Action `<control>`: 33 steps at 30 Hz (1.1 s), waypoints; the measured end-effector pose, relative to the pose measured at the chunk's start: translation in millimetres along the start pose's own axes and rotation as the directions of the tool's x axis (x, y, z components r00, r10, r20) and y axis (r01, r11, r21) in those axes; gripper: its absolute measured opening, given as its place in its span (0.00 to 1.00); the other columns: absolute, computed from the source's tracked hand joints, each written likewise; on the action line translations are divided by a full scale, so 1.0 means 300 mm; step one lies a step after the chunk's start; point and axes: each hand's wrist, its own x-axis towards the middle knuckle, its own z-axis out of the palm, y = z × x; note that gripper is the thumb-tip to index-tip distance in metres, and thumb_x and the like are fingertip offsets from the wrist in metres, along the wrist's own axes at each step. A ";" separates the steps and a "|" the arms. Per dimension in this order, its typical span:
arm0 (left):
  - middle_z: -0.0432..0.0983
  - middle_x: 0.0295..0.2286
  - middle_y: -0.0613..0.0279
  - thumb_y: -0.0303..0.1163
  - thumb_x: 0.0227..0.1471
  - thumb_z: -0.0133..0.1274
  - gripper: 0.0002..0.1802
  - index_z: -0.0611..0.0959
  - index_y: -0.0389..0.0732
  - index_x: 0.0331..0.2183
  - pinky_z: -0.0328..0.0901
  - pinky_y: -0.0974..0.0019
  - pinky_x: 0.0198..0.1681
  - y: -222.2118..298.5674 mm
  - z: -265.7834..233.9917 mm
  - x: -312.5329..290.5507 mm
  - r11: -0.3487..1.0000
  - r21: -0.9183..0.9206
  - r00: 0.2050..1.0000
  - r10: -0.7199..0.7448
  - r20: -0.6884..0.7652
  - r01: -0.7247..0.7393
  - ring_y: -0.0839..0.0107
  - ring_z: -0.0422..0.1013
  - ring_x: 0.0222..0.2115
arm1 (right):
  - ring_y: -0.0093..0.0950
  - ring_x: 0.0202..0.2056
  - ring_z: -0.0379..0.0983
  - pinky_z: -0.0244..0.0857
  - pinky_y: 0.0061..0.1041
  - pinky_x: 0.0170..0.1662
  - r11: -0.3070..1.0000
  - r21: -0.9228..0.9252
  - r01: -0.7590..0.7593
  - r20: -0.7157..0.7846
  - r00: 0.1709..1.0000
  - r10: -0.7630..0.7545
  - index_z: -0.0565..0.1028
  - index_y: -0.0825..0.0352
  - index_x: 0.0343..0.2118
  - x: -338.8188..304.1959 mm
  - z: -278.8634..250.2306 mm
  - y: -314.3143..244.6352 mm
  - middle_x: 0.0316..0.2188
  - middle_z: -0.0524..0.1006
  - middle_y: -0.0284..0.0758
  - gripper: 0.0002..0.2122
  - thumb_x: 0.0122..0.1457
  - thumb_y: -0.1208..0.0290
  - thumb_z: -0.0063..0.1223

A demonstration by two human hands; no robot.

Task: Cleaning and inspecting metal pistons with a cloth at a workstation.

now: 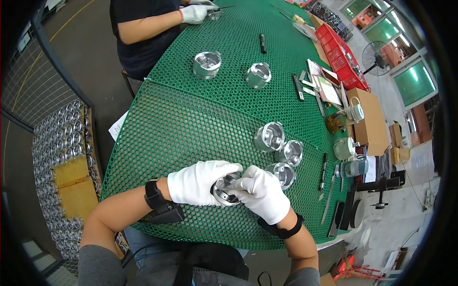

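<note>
White-gloved left hand (198, 184) of mine was wrapped round a silver, cup-shaped metal piston (225, 183), lower centre of frame. White-gloved right hand (261, 193) had fingers bunched at its open end; couldn't tell if they pinched anything. Three similar silver pistons (269, 137) sat on the green perforated mat (167, 124), right of centre, the lowest just beside my right hand. Two further silver pistons (207, 66) stood upper centre, near a black cylindrical marker (263, 43).
</note>
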 end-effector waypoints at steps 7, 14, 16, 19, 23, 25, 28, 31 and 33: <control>0.80 0.43 0.48 0.45 0.41 0.73 0.42 0.75 0.35 0.54 0.75 0.55 0.46 0.004 0.002 0.005 1.000 0.014 1.000 0.014 -0.005 -0.014 0.51 0.79 0.41 | 0.38 0.23 0.73 0.66 0.36 0.25 0.986 -0.097 -0.134 -0.146 0.982 0.119 0.81 0.62 0.27 -0.024 0.060 -0.063 0.24 0.71 0.35 0.08 0.46 0.70 0.72; 0.79 0.44 0.47 0.43 0.41 0.73 0.45 0.73 0.35 0.57 0.74 0.55 0.46 0.008 -0.006 -0.001 0.999 0.045 1.000 -0.005 0.020 0.004 0.51 0.78 0.42 | 0.34 0.26 0.76 0.69 0.35 0.26 0.998 0.049 -0.037 -0.030 0.999 0.038 0.80 0.60 0.29 -0.014 0.008 0.007 0.29 0.73 0.34 0.06 0.49 0.69 0.67; 0.79 0.44 0.47 0.42 0.40 0.73 0.45 0.73 0.35 0.57 0.74 0.55 0.47 0.005 0.000 -0.001 1.000 0.021 0.999 -0.023 0.029 0.023 0.51 0.78 0.43 | 0.34 0.26 0.76 0.70 0.34 0.27 0.998 0.049 0.025 0.020 0.999 -0.026 0.80 0.61 0.29 -0.003 -0.002 0.010 0.28 0.73 0.34 0.06 0.49 0.69 0.66; 0.79 0.44 0.47 0.42 0.41 0.73 0.45 0.73 0.35 0.57 0.75 0.55 0.46 0.006 0.002 0.002 1.000 0.025 1.000 0.005 -0.004 -0.004 0.51 0.78 0.43 | 0.34 0.26 0.76 0.71 0.34 0.27 0.997 0.063 0.034 0.037 0.999 -0.037 0.79 0.61 0.28 0.002 -0.002 0.018 0.29 0.73 0.34 0.06 0.50 0.69 0.66; 0.79 0.45 0.47 0.43 0.41 0.73 0.44 0.73 0.35 0.57 0.75 0.55 0.46 0.004 -0.003 0.003 0.999 0.027 1.000 0.018 0.001 -0.018 0.51 0.78 0.42 | 0.35 0.26 0.76 0.70 0.34 0.27 0.999 0.017 0.037 0.055 0.998 -0.038 0.78 0.62 0.28 0.003 0.004 0.007 0.29 0.73 0.35 0.06 0.51 0.68 0.66; 0.79 0.45 0.47 0.43 0.42 0.73 0.44 0.73 0.36 0.57 0.75 0.55 0.46 0.004 -0.001 0.003 0.999 0.041 0.999 0.034 -0.015 -0.034 0.51 0.78 0.43 | 0.35 0.24 0.75 0.69 0.35 0.26 0.998 -0.055 -0.036 -0.023 0.999 0.035 0.77 0.62 0.28 -0.002 0.016 -0.026 0.29 0.72 0.36 0.08 0.51 0.67 0.66; 0.79 0.46 0.47 0.43 0.41 0.73 0.44 0.73 0.36 0.57 0.75 0.55 0.47 -0.001 0.003 0.003 1.000 -0.014 0.999 -0.025 0.029 0.026 0.51 0.78 0.43 | 0.36 0.23 0.74 0.68 0.36 0.24 0.982 -0.143 -0.123 -0.129 0.986 0.104 0.76 0.62 0.29 -0.025 0.058 -0.051 0.29 0.71 0.37 0.09 0.51 0.66 0.66; 0.80 0.44 0.47 0.44 0.40 0.74 0.44 0.75 0.33 0.55 0.75 0.56 0.46 0.004 -0.002 0.009 1.000 -0.007 1.000 -0.011 0.020 0.011 0.50 0.79 0.42 | 0.37 0.22 0.73 0.67 0.36 0.23 0.999 0.030 -0.036 -0.126 0.991 0.040 0.75 0.62 0.28 -0.017 0.042 -0.007 0.29 0.71 0.37 0.10 0.51 0.66 0.67; 0.80 0.44 0.48 0.44 0.40 0.74 0.44 0.75 0.34 0.55 0.75 0.56 0.46 0.009 -0.002 0.010 1.000 0.019 1.000 -0.006 0.006 0.006 0.51 0.79 0.42 | 0.37 0.23 0.74 0.69 0.36 0.24 0.997 0.071 -0.026 -0.050 0.998 0.030 0.76 0.63 0.28 -0.009 0.014 0.010 0.29 0.71 0.37 0.08 0.51 0.68 0.66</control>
